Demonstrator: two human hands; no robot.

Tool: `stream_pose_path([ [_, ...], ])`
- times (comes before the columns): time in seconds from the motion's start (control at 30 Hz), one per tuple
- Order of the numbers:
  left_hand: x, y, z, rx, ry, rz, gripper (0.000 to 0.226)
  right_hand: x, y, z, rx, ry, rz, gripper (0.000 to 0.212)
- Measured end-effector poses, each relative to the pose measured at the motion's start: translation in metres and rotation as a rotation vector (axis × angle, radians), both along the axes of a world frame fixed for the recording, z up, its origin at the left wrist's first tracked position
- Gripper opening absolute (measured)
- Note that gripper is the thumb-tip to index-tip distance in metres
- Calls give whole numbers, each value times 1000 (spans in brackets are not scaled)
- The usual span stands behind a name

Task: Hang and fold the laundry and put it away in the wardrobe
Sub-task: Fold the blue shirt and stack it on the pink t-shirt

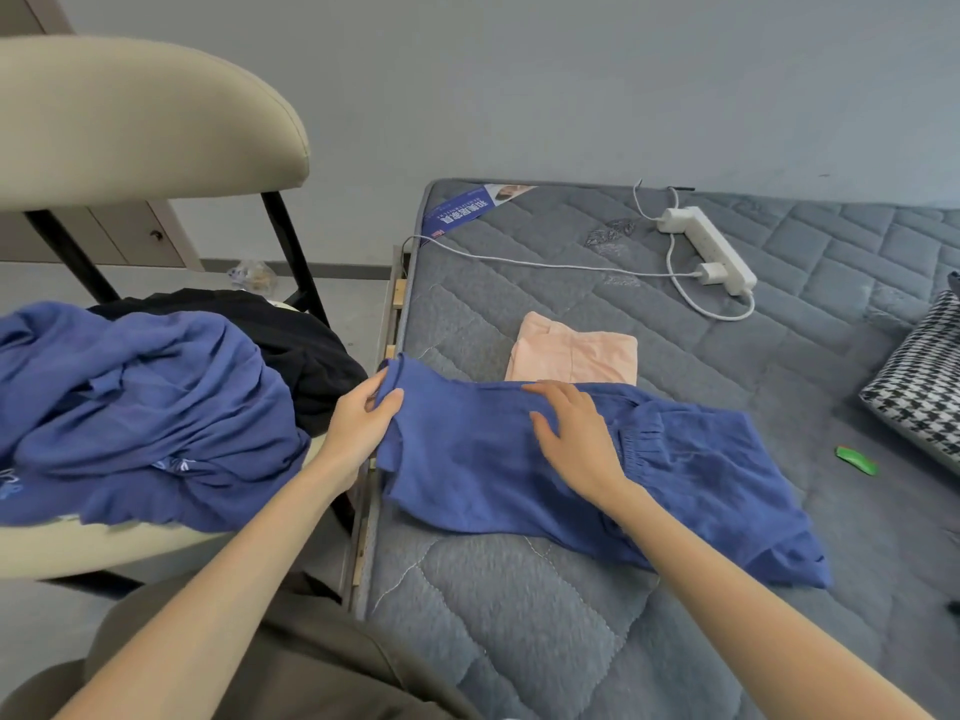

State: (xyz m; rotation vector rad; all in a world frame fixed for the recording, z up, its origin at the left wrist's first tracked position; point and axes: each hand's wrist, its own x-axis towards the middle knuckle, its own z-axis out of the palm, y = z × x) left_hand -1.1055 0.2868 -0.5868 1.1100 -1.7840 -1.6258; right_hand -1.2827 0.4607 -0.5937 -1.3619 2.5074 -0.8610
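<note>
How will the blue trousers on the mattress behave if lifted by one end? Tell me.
Probably floppy: the blue trousers lie creased and flat on the mattress. Likely light: the left hand merely pinches one end, which bunches softly.

Blue trousers (493,475) lie flattened across the bed (519,641). A folded pink garment (571,353) lies just behind them. A crumpled blue garment (140,407) and a black garment (301,345) heap on the chair (130,122).

Both hands (467,423) flatten blue trousers (597,475) on a mattress (519,615).
</note>
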Motion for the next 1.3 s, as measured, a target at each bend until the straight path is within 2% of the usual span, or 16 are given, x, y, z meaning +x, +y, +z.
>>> stream_pose_path([
  [0.1,-22,17,22,57,68,-107,41,-16,16,3,-99,-176,-124,34],
  [0.2,-50,43,34,78,68,-207,47,-30,37,4,-146,-257,-214,33],
  [0.4,-111,104,21,33,67,-392,46,-52,78,-5,-193,-334,-351,27],
  [0.53,-132,136,0,93,-83,-560,56,-59,102,-11,-133,-278,-389,27],
  [0.6,-128,140,-12,-40,-143,-540,53,-58,109,-16,-86,-238,-382,25],
  [0.7,-112,136,-30,-495,-271,-465,47,-50,109,-22,4,-217,-346,24],
  [0.73,-106,134,-36,-637,-317,-478,48,-46,105,-24,46,-210,-328,26],
  [0.8,-97,129,-45,-779,-412,-587,58,-37,97,-28,109,-199,-322,33],
  [0.9,-88,126,-57,-893,-583,-739,71,-28,89,-30,175,-159,-339,53],
  [1.0,-82,129,-66,-989,-692,-749,77,-26,91,-35,301,-20,-262,66],
  [1.17,-80,124,-63,-962,-762,-770,79,-28,98,-36,215,-6,-281,44],
  [1.3,-84,126,-49,-954,-759,-787,73,-50,117,-25,60,-204,-400,25],
])
